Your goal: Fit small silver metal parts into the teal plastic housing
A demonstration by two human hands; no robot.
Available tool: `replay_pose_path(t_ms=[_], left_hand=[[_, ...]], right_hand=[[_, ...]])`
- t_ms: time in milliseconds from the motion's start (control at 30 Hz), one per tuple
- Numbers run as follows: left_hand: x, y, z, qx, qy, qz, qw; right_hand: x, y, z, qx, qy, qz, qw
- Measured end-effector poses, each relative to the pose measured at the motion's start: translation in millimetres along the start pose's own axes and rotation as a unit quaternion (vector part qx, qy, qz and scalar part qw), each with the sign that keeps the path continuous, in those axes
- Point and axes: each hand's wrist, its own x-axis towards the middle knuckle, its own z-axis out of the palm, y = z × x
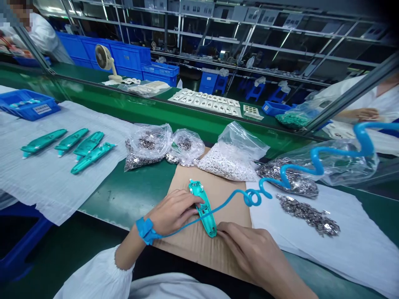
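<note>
In the lower middle of the frame a teal plastic housing (202,202) lies on a brown cardboard sheet (199,245) that sits on the green counter (131,195). The left hand (173,211) rests beside it from the left, and its fingers (191,201) lie over the middle of the housing and press on it, so the hand grasps the piece lightly from the side. On this wrist there is a blue wrist strap (146,230), and its blue coiled cord (314,164) runs across the cardboard toward the upper right of the frame. The right hand (249,249) comes from the lower right; its fingertips (220,226) touch the near end of the housing, with fingers bent, not closed into a fist.

Behind the cardboard stand several clear plastic bags of small metal parts (148,145), and a loose pile of metal parts (308,216) lies on white foam sheet (358,245) at the right. At the left of the frame four more teal housings (70,147) lie in a row on another white sheet, near a blue tray (28,104). A small fan (104,58) stands in the upper left.
</note>
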Motion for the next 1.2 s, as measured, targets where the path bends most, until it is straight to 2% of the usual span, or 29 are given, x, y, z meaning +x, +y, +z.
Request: replay_pose_path(t_ms=[467,667,800,900,967,1000,1067,1133,1167,1200], left_hand=[[-1,-1,2.8,-0.009,0.001,-0.005,1.0],[-1,-5,5.4,-0.013,0.005,0.001,1.0],[-1,-4,4.0,-0.016,-0.002,0.001,1.0],[0,-2,1.5,-0.023,-0.013,0.01,1.0],[2,0,0.1,-0.015,-0.011,0.013,1.0],[3,0,-0.5,-0.005,-0.007,0.017,1.0],[6,0,-2.2,0.024,-0.003,0.021,0.999],[11,-1,-5.4,0.05,-0.011,0.024,0.998],[13,-2,-7.6,0.059,-0.019,0.024,0.998],[16,-3,-10.0,0.067,-0.028,0.025,0.997]], right_hand=[[11,-7,1,0.018,-0.012,0.001,1.0],[18,-9,-8,0.037,-0.049,0.018,0.998],[23,-10,-17,0.083,-0.067,0.046,0.993],[22,-8,-18,0.168,-0.046,0.09,0.981],[23,-3,-16,0.283,0.015,0.138,0.949],[26,-1,-15,0.361,0.058,0.161,0.917],[36,2,-16,0.532,0.145,0.194,0.812],[52,3,-19,0.662,0.188,0.203,0.696],[61,2,-21,0.703,0.196,0.203,0.653],[71,2,-23,0.729,0.201,0.202,0.622]])
